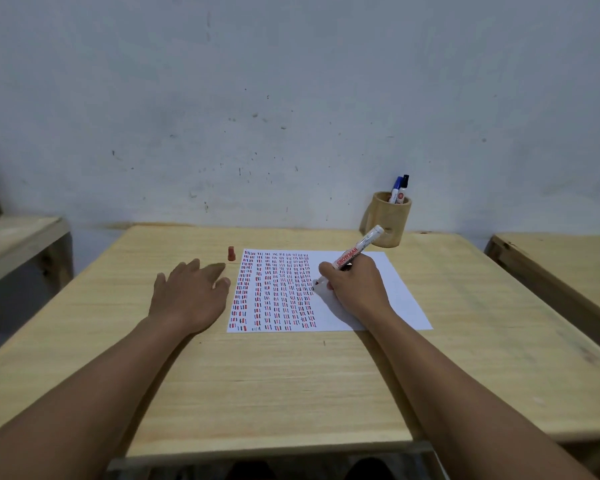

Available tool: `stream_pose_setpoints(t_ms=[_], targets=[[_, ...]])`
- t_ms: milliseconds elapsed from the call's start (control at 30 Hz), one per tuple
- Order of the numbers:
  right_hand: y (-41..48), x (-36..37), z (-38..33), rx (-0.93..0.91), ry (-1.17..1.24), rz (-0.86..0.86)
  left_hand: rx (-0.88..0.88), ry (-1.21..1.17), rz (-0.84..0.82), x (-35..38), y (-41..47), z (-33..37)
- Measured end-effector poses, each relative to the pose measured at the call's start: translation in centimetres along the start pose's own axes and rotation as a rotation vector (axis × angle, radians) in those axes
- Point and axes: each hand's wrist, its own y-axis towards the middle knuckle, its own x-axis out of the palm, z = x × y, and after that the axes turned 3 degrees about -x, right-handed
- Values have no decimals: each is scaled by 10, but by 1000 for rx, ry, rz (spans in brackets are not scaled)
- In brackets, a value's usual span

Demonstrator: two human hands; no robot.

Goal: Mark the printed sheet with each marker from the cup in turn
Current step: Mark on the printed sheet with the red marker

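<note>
Both forearms reach forward over the surface (291, 375). The left hand (187, 296) lies flat, palm down, fingers loosely spread (holding nothing), just left of the sheet (388, 292). The right hand (355, 284) rests on the sheet, its grip closed around a marker (357, 249).

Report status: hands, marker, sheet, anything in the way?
Right hand gripping red marker, tip on sheet. Left hand flat on table, empty. Red cap off, beside sheet. Nothing blocking.
</note>
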Motion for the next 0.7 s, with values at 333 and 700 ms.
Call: stream_pose_setpoints(t_ms=[333, 700], targets=[[9, -2, -21, 239, 624, -63, 68, -310, 102, -15, 42, 27], [7, 6, -36, 307, 791, -121, 52, -502, 197, -22, 33, 35]])
